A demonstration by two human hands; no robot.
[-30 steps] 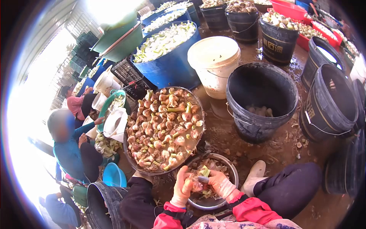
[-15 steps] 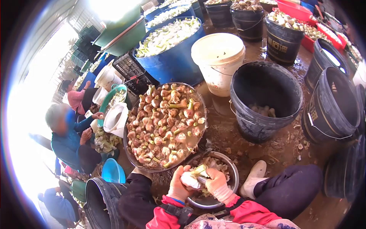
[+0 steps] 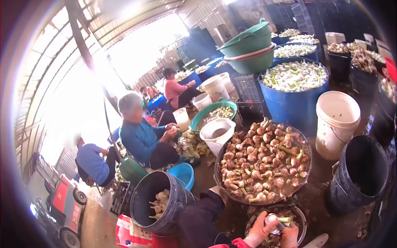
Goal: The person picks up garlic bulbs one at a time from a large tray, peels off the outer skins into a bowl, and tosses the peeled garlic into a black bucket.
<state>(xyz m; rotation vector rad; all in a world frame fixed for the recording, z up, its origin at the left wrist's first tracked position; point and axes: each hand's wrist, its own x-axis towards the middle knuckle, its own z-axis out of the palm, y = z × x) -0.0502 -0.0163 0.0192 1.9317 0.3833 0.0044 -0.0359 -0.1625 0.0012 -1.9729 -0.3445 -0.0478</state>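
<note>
At the lower right, my left hand [image 3: 259, 230] is closed around a garlic bulb [image 3: 271, 219] whose green-white stem [image 3: 284, 220] points right. My right hand [image 3: 290, 235] is closed beside the stem, with what looks like a small knife [image 3: 281, 226] showing at its fingers; most of it is hidden. Both hands are over a metal bowl [image 3: 305, 227] containing peelings. Just beyond stands a wide round tub [image 3: 248, 202] heaped with untrimmed, brownish garlic bulbs [image 3: 264, 161].
A black bucket [image 3: 142, 202] with some bulbs stands left of my knee; another black bucket [image 3: 343, 186] and a white bucket [image 3: 326, 140] stand right. Behind is a blue barrel [image 3: 289, 99] of garlic. Co-workers sit at left, one in a blue top [image 3: 138, 138]. A forklift [image 3: 66, 202] is farther left.
My view has swung left and up, so the hands and tub appear farther right, and the forklift shows. Both hands keep hold of garlic and tool above the bowl.
</note>
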